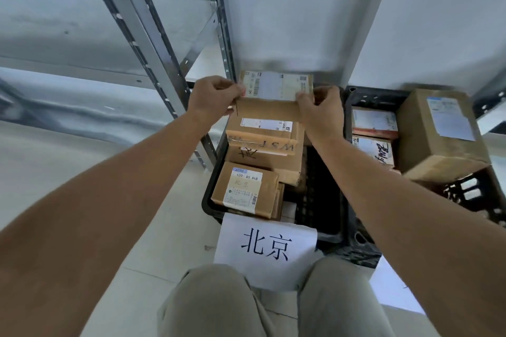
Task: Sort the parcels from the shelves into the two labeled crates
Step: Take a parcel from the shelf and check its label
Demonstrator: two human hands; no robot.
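I hold a brown cardboard parcel (269,101) with a white shipping label over the far end of the left black crate (210,200). My left hand (215,97) grips its left edge and my right hand (321,109) grips its right edge. The left crate carries a white paper sign (267,250) with black characters and holds several stacked brown parcels, the nearest (245,190) label up. The right black crate (361,243) holds a large brown box (440,134) and two smaller parcels (373,134).
A metal shelf rack (153,44) stands behind and left of the crates, its upright close to my left hand. A white wall panel rises behind the crates. Pale tiled floor lies to the left. My knees (216,301) are at the bottom edge, and a second paper (394,290) lies by the right crate.
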